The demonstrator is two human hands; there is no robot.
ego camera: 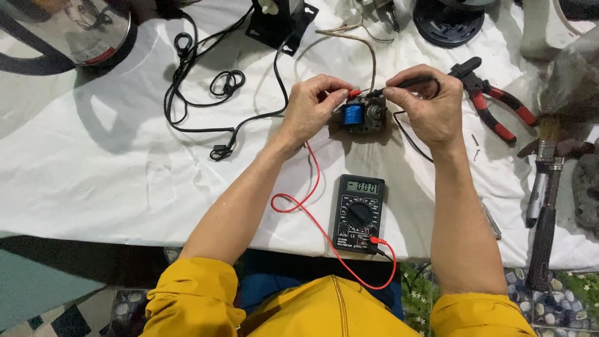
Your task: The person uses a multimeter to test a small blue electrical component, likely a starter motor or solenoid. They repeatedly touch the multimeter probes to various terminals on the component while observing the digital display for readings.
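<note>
The small motor with a blue coil (357, 116) lies between both hands. The left hand (310, 109) pinches the red probe (354, 93); the right hand (424, 106) grips the black probe (405, 83).

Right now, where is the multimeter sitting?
In the head view, the black multimeter lies on the white cloth near the table's front edge, between the person's forearms, just below the small blue-coil motor.

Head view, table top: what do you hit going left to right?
Steel kettle → coiled black cord → left hand with red probe → small blue-coil motor → right hand with black probe → red-handled pliers → hammer.
</note>
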